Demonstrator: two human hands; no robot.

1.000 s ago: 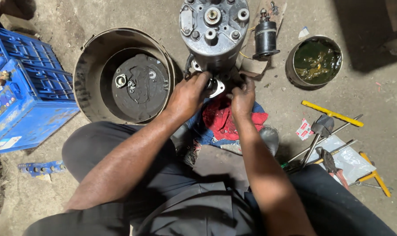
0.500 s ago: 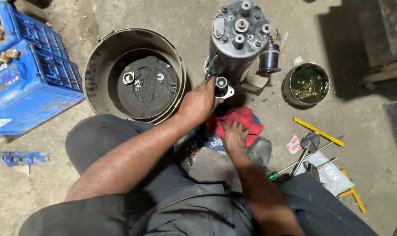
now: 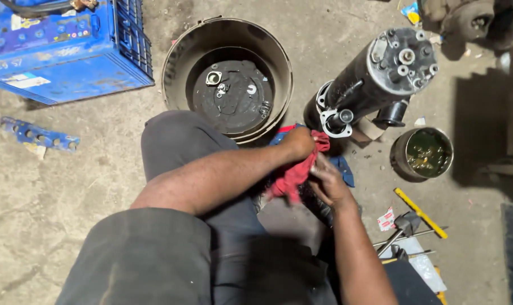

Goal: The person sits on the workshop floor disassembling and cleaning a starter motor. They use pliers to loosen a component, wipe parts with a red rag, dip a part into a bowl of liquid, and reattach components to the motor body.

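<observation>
Shifted right hand [image 3: 328, 182] off the starter motor [image 3: 375, 85] since earlier; left hand [image 3: 299, 143] too. Left to right: blue crate [image 3: 64, 51], round pan [image 3: 228, 79], both grips clenched on red rag [image 3: 295, 172], seemingly wiping fingers.

Both hands meet on a red rag [image 3: 295, 172], the left hand [image 3: 299, 142] closed on its upper end and the right hand [image 3: 328, 183] gripping lower down. Just above the grip a black cylindrical motor [image 3: 375, 85] blocks the way, its metal bracket almost touching the rag, with a round metal tub [image 3: 228, 79] close on the upper left and a small tin of dark liquid [image 3: 422, 153] to the right. Bare concrete floor [image 3: 70, 186] lies open far to the left beyond the knee, while tools [image 3: 406, 226] clutter the ground at lower right.
</observation>
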